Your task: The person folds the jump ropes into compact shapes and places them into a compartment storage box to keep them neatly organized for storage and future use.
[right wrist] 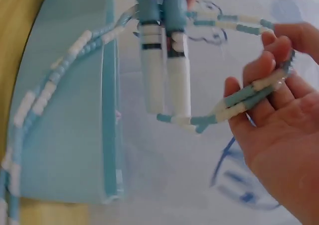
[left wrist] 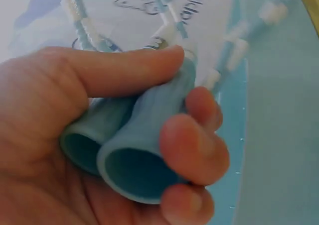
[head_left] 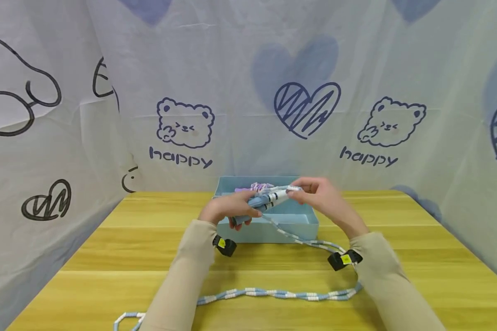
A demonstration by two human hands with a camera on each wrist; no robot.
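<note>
My left hand (head_left: 232, 207) grips the two handles (right wrist: 178, 88) of a beaded jump rope side by side. The left wrist view shows their flared, hollow blue ends (left wrist: 137, 172) towards the palm, with the thumb across the top and the fingers curled around. White tips with dark bands point to the right. My right hand (head_left: 323, 197) holds a doubled loop of the blue-and-white rope (right wrist: 239, 98) by the handle tips, its fingers bent around the strands. More of the rope (head_left: 273, 293) trails down and lies doubled across the table.
A light blue open box (head_left: 269, 233) stands at the back of the wooden table (head_left: 107, 257), below the handles. Purple and white things (head_left: 260, 186) lie in it. A printed cloth (head_left: 240, 92) hangs behind. The rope's end loop (head_left: 126, 315) lies at the front left.
</note>
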